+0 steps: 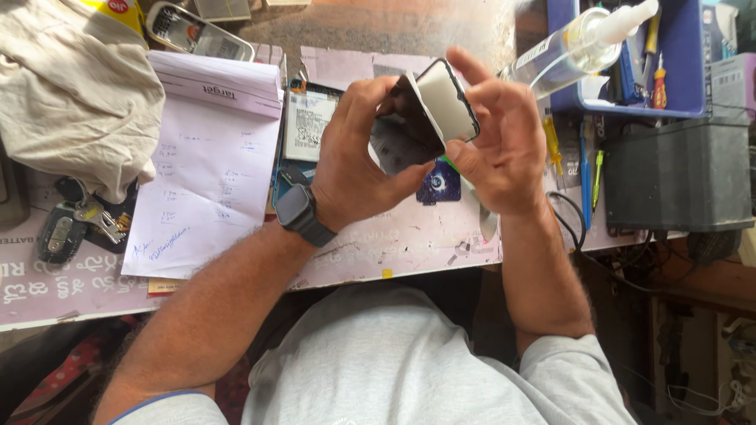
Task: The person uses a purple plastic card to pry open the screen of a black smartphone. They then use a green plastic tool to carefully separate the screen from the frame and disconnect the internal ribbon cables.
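Head view looks down on your two hands raised just above the middle of the desk [409, 244], both working on one phone. Your left hand [354, 169], with a dark watch [303, 214] on its wrist, has its fingers [370, 90] curled over the top of a dark phone part [402, 145] and its thumb pressed against the lower edge, so it is gripping that piece. Your right hand [500, 149] holds the pale phone screen panel [447, 101], tilted up on edge; the index finger reaches over the panel's top and the thumb sits at its lower corner, while the other fingers spread loosely behind. The panel and the dark part meet along one side, opened like a book.

Under your hands on the desk lies an opened phone body [309, 122] showing its battery, and just below the screen panel a small dark round sticker [439, 185]. A white sheet of paper [206, 181] with handwriting covers the desk to the left of it, with a bunch of keys [79, 224] near the left edge and a beige cloth [75, 86] bunched in the far left corner. Toward the far right corner sits a blue tray [685, 106] holding screwdrivers, with a clear spray bottle [579, 47] leaning on its rim. A black box [677, 173] stands at the right edge, and pens [587, 169] lie beside it.
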